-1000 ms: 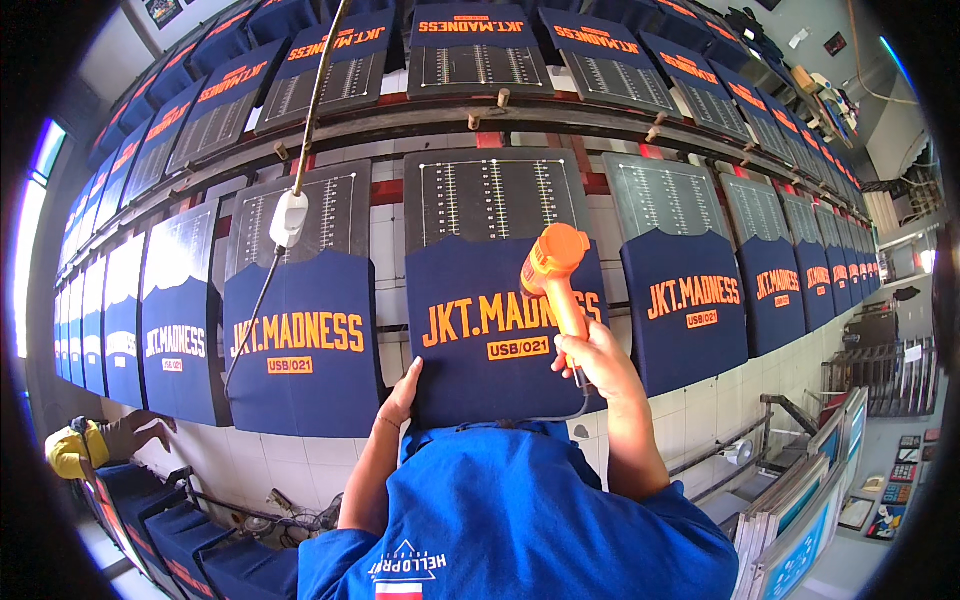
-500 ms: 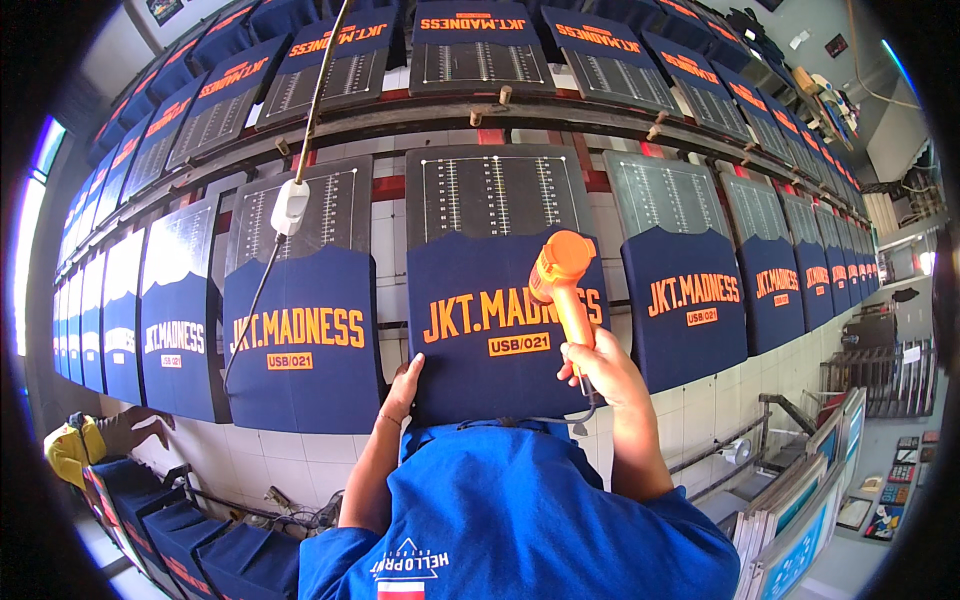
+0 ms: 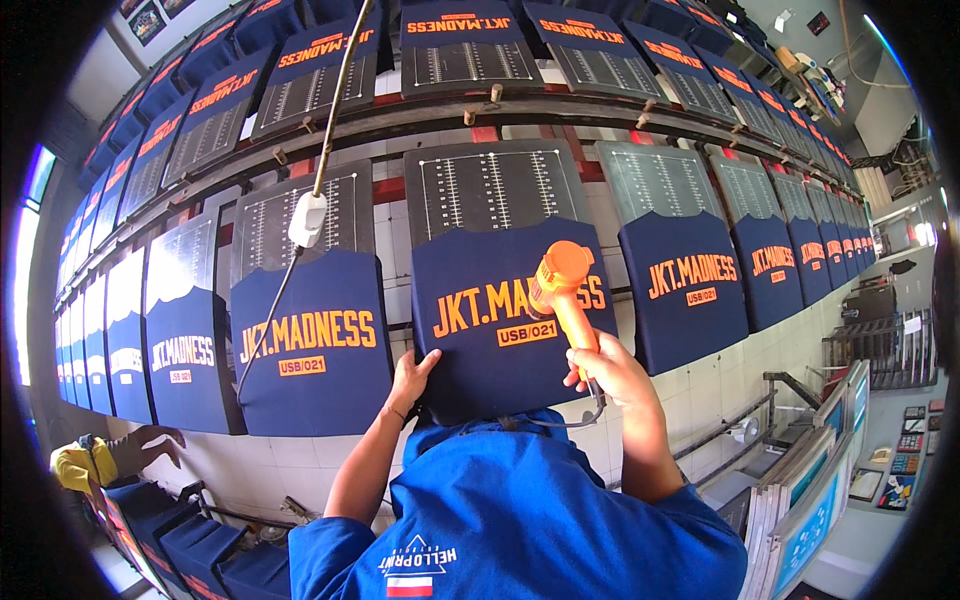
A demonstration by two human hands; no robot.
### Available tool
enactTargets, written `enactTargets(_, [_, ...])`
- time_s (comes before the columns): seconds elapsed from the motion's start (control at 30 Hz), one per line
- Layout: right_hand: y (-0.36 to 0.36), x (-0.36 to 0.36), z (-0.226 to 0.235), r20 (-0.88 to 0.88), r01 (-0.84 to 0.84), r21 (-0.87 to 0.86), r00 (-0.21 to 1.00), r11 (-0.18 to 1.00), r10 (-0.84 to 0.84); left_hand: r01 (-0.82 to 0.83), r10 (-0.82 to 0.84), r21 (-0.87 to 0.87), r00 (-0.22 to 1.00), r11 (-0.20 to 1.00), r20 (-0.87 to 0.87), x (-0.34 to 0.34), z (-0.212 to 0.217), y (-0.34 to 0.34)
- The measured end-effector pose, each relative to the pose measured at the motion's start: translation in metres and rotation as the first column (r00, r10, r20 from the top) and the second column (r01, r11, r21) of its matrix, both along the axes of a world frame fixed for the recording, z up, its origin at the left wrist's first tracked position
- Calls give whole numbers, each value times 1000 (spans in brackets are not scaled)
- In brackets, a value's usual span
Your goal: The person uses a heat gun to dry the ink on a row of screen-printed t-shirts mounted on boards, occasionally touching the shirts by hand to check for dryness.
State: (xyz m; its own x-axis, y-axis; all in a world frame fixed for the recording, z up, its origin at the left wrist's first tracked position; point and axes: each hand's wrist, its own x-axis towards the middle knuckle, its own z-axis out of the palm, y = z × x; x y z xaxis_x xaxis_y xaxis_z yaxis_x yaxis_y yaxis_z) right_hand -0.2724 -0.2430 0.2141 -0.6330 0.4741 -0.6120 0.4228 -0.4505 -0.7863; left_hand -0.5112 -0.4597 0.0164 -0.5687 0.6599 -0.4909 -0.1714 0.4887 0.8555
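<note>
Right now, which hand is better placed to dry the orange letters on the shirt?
The right hand. It grips the orange heat gun, aimed at the orange print. The left hand only steadies the navy shirt at its lower edge.

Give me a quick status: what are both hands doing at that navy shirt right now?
Left hand flat on the navy shirt, lower left edge. Right hand grips the orange heat gun, nozzle at the orange print. Nothing between gun and shirt.

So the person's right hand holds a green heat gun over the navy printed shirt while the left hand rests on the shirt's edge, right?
Not quite: the head view shows the heat gun in the right hand is orange, not green. The left hand does rest on the navy printed shirt.
</note>
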Motion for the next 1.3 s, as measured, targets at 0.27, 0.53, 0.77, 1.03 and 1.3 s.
enactTargets(0.27, [5,-27,-15,-51,-44,45,998,998,47,-55,51,23,987,998,153,2,-1,-2])
enactTargets(0.53, [11,-52,-21,-69,17,140,998,990,-7,-57,38,108,985,992,170,1,-9,-4])
enactTargets(0.77, [-23,-26,-6,2,-20,39,1000,999,20,25,-33,61,990,998,140,-3,-3,-3])
enactTargets(1.03, [-38,-36,-8,-16,-32,10,999,999,33,-15,-8,109,979,994,205,-6,-41,-11])
enactTargets(1.3, [-16,-63,-21,-76,16,133,997,991,-5,-30,-7,147,970,989,242,-4,-41,-7])
